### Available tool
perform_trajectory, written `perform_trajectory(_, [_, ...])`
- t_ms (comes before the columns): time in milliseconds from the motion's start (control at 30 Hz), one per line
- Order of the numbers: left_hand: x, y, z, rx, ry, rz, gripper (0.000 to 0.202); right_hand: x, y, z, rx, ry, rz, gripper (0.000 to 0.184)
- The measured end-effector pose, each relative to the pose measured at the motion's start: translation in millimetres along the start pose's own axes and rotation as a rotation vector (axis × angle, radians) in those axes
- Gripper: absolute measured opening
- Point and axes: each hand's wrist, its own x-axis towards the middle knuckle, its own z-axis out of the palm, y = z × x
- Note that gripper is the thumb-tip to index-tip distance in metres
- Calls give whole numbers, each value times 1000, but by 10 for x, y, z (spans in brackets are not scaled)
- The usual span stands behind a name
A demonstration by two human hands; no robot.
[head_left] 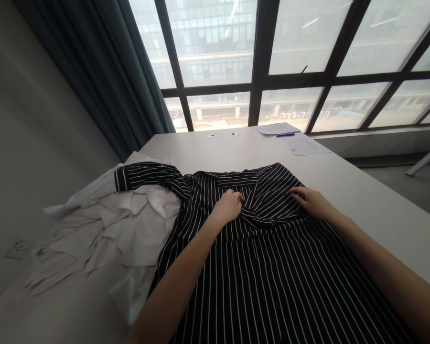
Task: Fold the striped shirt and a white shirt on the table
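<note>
A black dress with thin white stripes (265, 277) lies front up over the table, its skirt running down toward me. Its left sleeve (148, 176) stretches out to the left, while cloth on the right side of the bodice lies folded inward. At the neckline my left hand (229, 206) is closed, with curled fingers on the striped cloth. My right hand (312, 201) rests at the right edge of the bodice, its fingers loosely stretched and a little apart, touching the fabric. The undersides of both hands are hidden.
Crumpled white garments (129, 229) lie on the left of the white table (197, 153), partly under the striped sleeve. Papers (277, 129) and a blue pen (285, 135) sit at the far right edge. A dark curtain (103, 71) and large windows stand behind.
</note>
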Motion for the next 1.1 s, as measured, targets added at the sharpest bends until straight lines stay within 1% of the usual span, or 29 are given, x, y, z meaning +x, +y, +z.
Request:
perform_trajectory(100, [250, -66, -43, 121, 50, -12, 40, 168, -70, -9, 50, 48, -57, 33])
perform_trajectory(167, [439, -169, -35, 179, 57, -10, 49, 328, -101, 33, 38, 64, -40, 38])
perform_trajectory(233, [602, -301, -11, 216, 30, -5, 56, 504, -113, 115, 17, 64, -11, 41])
perform_trajectory(300, [721, -433, 21, 236, -8, 0, 59, 672, -110, 227, -12, 33, 21, 41])
perform_trajectory(367, [803, -542, 49, 247, -26, 7, 61, 813, -104, 345, -47, -19, 63, 44])
perform_trajectory(467, [896, -646, 67, 255, -18, 17, 64, 965, -104, 467, -96, -76, 131, 55])
perform_trajectory(567, [979, -703, 50, 253, -2, 20, 64, 1033, -160, 497, -127, -93, 163, 59])
perform_trajectory(633, [1019, -714, 36, 248, 17, 24, 62, 1024, -254, 504, -140, -83, 149, 60])
perform_trajectory(733, [1028, -648, 49, 240, 77, 32, 56, 941, -457, 568, -141, -69, 72, 58])
perform_trajectory(800, [990, -530, 99, 229, 120, 54, 50, 880, -581, 642, -135, -62, 33, 57])
perform_trajectory(867, [918, -365, 181, 207, 140, 99, 45, 852, -654, 702, -127, -49, 24, 55])
perform_trajectory(933, [821, -191, 284, 179, 130, 153, 44, 868, -658, 715, -114, -32, 22, 50])
perform_trajectory(1000, [712, -52, 386, 161, 101, 194, 46, 908, -596, 673, -93, -13, 16, 46])
perform_trajectory(1100, [567, 47, 491, 159, 68, 215, 49, 919, -407, 559, -78, 27, 32, 47])
